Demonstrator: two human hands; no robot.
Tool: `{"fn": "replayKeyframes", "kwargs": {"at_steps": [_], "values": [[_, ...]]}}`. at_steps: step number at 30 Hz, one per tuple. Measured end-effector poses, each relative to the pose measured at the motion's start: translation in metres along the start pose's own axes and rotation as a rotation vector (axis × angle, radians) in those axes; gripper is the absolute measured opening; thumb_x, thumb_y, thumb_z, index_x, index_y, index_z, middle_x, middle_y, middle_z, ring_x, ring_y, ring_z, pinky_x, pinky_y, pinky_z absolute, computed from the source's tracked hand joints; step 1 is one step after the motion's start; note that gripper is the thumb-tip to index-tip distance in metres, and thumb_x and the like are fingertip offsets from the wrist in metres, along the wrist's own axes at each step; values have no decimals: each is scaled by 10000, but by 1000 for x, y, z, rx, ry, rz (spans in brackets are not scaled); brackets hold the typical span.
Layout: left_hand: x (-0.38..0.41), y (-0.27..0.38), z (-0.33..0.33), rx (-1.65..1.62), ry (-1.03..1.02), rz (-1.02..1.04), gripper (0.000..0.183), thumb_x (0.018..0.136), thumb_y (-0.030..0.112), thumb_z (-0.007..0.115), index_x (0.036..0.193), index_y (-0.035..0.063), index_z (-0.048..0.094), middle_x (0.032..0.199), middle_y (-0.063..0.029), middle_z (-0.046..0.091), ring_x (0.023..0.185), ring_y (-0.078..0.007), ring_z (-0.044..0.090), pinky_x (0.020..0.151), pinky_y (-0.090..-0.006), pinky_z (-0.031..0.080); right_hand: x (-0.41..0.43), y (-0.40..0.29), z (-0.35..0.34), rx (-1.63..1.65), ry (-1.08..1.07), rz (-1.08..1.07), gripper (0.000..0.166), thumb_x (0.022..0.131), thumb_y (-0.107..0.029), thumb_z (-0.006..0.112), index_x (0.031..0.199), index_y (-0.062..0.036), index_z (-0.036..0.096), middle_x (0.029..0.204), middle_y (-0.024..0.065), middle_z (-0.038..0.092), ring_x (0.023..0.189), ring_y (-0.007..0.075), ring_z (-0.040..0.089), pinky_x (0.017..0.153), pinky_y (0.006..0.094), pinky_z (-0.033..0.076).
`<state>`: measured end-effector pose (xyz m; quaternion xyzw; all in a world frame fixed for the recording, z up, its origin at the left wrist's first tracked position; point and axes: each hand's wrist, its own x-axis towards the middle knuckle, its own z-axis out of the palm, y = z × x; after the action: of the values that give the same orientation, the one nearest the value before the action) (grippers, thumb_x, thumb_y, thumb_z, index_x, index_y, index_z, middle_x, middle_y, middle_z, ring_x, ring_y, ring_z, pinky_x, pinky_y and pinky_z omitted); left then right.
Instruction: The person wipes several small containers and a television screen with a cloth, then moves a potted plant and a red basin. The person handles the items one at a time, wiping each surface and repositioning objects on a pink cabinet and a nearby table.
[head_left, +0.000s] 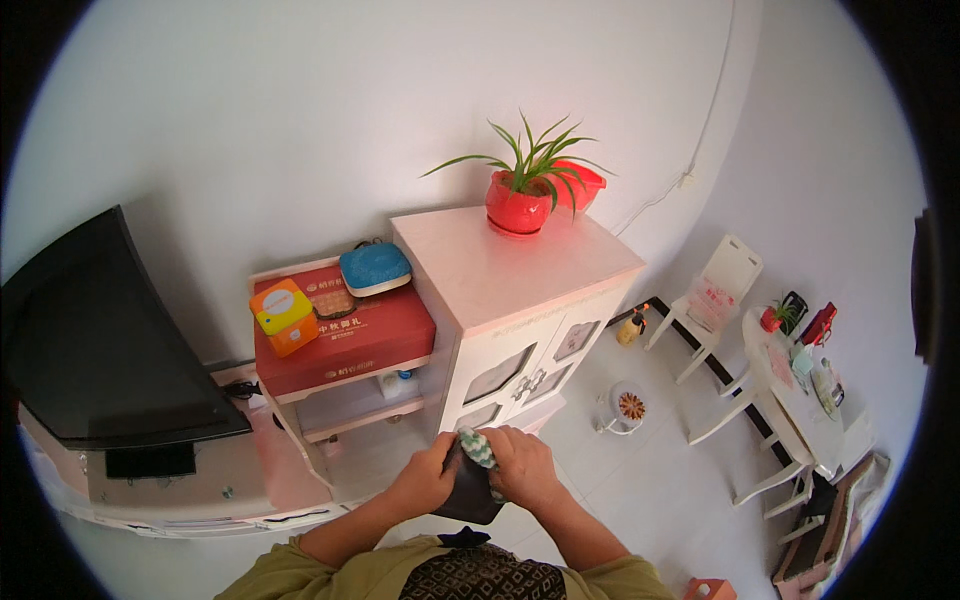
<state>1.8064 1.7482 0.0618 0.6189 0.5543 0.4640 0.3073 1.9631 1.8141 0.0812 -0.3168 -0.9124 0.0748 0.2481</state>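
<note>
My left hand (425, 478) grips the left edge of a dark flat item (470, 491), whose kind I cannot tell, in front of my body. My right hand (525, 466) holds a green-and-white patterned cloth (477, 447) against the top and right edge of that item. Behind both hands stands a tall white cabinet (540, 289) with small panelled doors. On its top are a spider-like green plant in a glossy red pot (517, 206) and a second red pot (587, 187).
Left of the cabinet, a shelf holds a red gift box (382, 330), an orange-yellow box (286, 316) and a blue-lidded case (375, 268). A black television (112, 337) stands farther left. A yellow spray bottle (631, 328), a small round stand (624, 390), a white chair (707, 307) and a table (806, 405) are right.
</note>
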Motion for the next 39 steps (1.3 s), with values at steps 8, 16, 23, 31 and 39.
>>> {"fn": "replayKeyframes", "kwargs": {"at_steps": [8, 16, 23, 31, 39], "values": [[11, 10, 37, -89, 520, 114, 264, 890, 93, 426, 1140, 20, 387, 772, -145, 525, 641, -192, 525, 593, -291, 416, -32, 22, -32, 480, 285, 542, 405, 794, -158, 585, 1140, -41, 410, 972, 194, 555, 900, 354, 547, 752, 406, 434], [7, 30, 33, -596, -52, -117, 452, 831, 158, 562, 1206, 5, 360, 993, -106, 516, 903, -138, 498, 761, -252, 417, -45, 53, -27, 239, 146, 338, 277, 789, -105, 572, 1052, -92, 489, 868, 157, 589, 769, 356, 577, 666, 369, 471], [21, 8, 29, -1031, -195, -527, 460, 847, 162, 525, 1239, -18, 365, 1063, -86, 524, 921, -164, 542, 794, -292, 454, -35, 47, -39, 54, 301, 377, 323, 734, -184, 637, 1028, -109, 524, 843, 124, 566, 739, 328, 565, 611, 395, 463], [22, -3, 62, -891, -14, -232, 435, 906, 250, 462, 1264, 25, 359, 1078, -47, 498, 939, -108, 496, 800, -249, 425, -36, 12, -20, -57, 153, -21, 357, 755, -252, 617, 1068, -95, 547, 869, 114, 531, 805, 264, 538, 685, 380, 437], [32, -11, 51, -880, 70, -307, 426, 902, 125, 442, 1306, 66, 322, 1043, -112, 530, 866, -148, 557, 722, -288, 496, -45, 30, -39, 32, 289, -103, 147, 699, -186, 670, 778, -97, 584, 663, 62, 554, 566, 243, 543, 497, 346, 432]]}}
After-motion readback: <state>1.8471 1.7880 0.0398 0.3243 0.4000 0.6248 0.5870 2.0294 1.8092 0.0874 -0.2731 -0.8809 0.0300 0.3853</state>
